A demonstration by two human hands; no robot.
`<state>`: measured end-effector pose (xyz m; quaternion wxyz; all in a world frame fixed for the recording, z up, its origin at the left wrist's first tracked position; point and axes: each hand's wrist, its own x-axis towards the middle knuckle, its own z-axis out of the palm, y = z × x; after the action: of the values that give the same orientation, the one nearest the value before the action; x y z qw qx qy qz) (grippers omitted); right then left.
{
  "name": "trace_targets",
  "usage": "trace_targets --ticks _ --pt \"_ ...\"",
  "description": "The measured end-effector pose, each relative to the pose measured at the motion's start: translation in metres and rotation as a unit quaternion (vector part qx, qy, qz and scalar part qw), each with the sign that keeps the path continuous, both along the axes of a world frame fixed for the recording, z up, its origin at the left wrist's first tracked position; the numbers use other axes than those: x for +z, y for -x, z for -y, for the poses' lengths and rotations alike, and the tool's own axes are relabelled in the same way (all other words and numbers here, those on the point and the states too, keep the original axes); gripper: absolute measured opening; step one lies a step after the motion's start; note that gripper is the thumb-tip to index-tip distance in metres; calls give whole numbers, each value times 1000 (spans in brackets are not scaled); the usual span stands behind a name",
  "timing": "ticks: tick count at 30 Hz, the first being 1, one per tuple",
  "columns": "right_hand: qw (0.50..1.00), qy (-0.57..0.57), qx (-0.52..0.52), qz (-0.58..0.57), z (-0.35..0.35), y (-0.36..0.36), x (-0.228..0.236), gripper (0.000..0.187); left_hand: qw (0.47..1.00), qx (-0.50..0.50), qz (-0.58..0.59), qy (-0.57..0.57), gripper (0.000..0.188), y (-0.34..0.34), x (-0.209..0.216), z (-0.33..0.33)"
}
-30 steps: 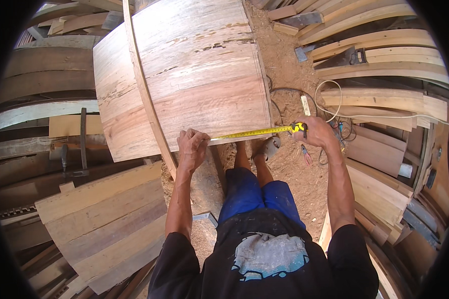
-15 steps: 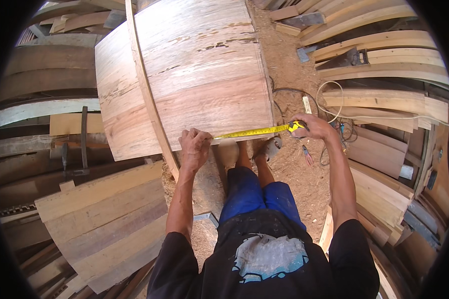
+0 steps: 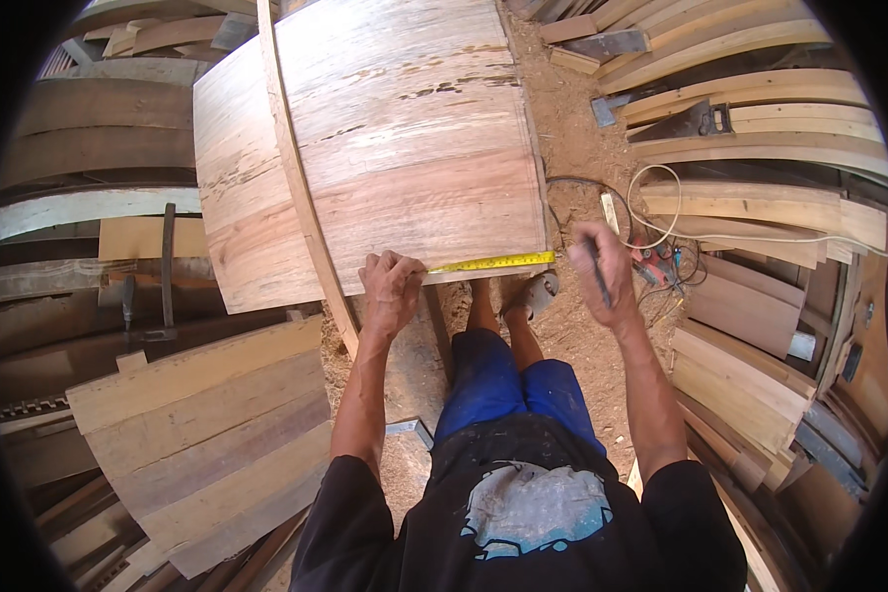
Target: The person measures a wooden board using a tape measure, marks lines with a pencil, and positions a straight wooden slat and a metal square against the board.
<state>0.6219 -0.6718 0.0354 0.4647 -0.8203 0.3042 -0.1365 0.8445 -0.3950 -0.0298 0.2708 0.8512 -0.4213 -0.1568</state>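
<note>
A large pale wooden panel (image 3: 395,168) lies in front of me. Along its near edge runs the yellow blade of a tape measure (image 3: 493,262), stretched out to the panel's right edge; its case is out of sight. My left hand (image 3: 393,286) is closed, pinching the blade's left end against the panel. Off the panel's right edge, my right hand (image 3: 612,261) is slightly blurred and closed round a dark, slim, pencil-like stick (image 3: 595,273). A narrow wooden strip (image 3: 296,178) crosses the panel just left of my left hand.
On the right, a handsaw (image 3: 686,120) rests on stacked boards (image 3: 760,202). Cables (image 3: 676,212) and a red tool (image 3: 653,264) lie on the sawdust-covered floor (image 3: 572,158). At lower left is another joined-board panel (image 3: 207,434). A clamp (image 3: 168,276) is among timber at left.
My right hand has let go of the tape measure's case and now holds a dark stick. The case has gone from view, while my left hand stays at the blade's end.
</note>
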Motion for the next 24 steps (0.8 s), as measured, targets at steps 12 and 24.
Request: trace_targets --ticks 12,24 --pt "990 15 118 70 -93 -41 -39 16 1000 10 -16 19 21 1 3 3" --pt "993 47 89 67 -95 -46 -59 13 1000 5 -4 21 19 0 2 1"
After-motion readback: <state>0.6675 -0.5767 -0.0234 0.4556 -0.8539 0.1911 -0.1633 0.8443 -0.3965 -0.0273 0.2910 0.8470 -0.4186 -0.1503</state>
